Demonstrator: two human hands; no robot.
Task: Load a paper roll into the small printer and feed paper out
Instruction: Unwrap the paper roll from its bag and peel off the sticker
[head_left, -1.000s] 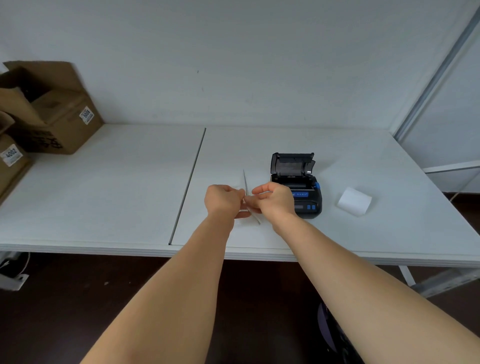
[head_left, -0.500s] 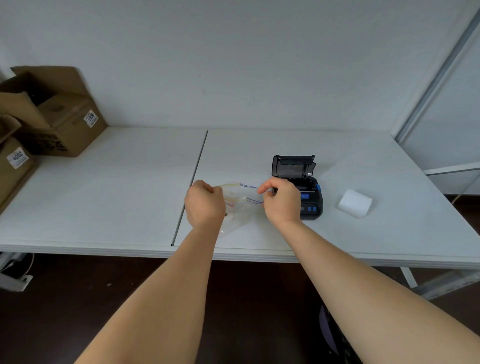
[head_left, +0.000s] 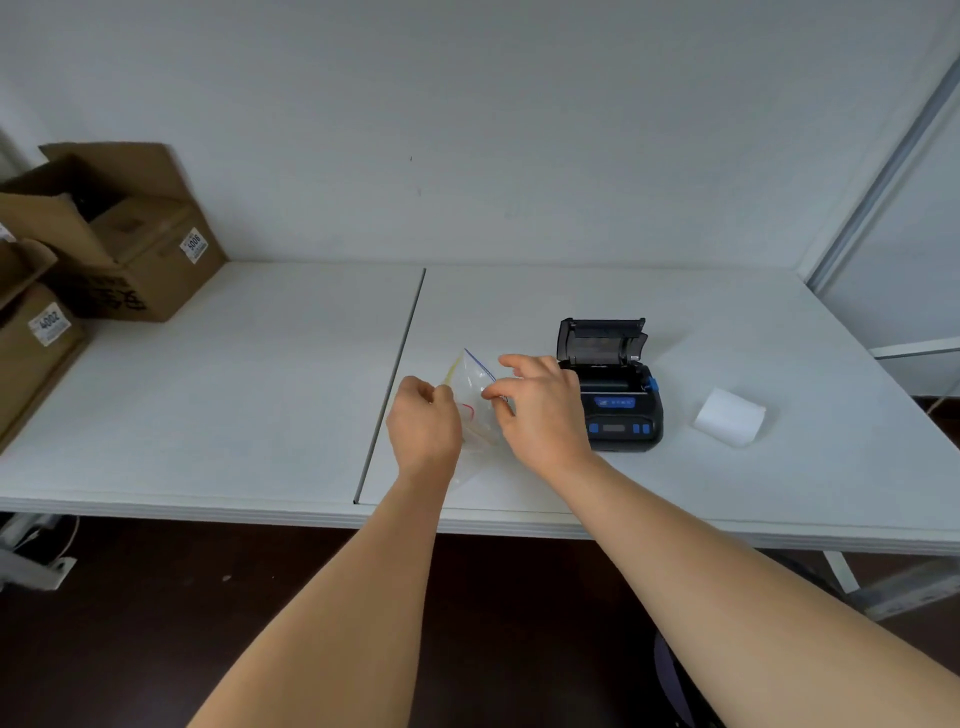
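Observation:
A small black printer (head_left: 613, 400) with blue buttons stands on the white table (head_left: 260, 405), its lid tipped open toward the wall. A white paper roll (head_left: 730, 417) lies on the table to its right, touched by nothing. Left of the printer, both hands hold a clear plastic zip bag (head_left: 475, 387) with a blue and a yellow edge, spread open above the table. My left hand (head_left: 423, 423) pinches its left edge. My right hand (head_left: 540, 408) pinches the right edge between thumb and forefinger, the other fingers spread toward the printer.
Two open cardboard boxes (head_left: 119, 244) with numbered labels stand at the table's far left. A seam (head_left: 397, 374) splits the tabletop just left of my hands. A wall rises behind the table and a metal frame post (head_left: 878, 171) stands at the right.
The bag was pinched flat and edge-on between both hands a second ago. My hands have drawn apart and the bag's mouth now gapes open. Printer and roll have not moved.

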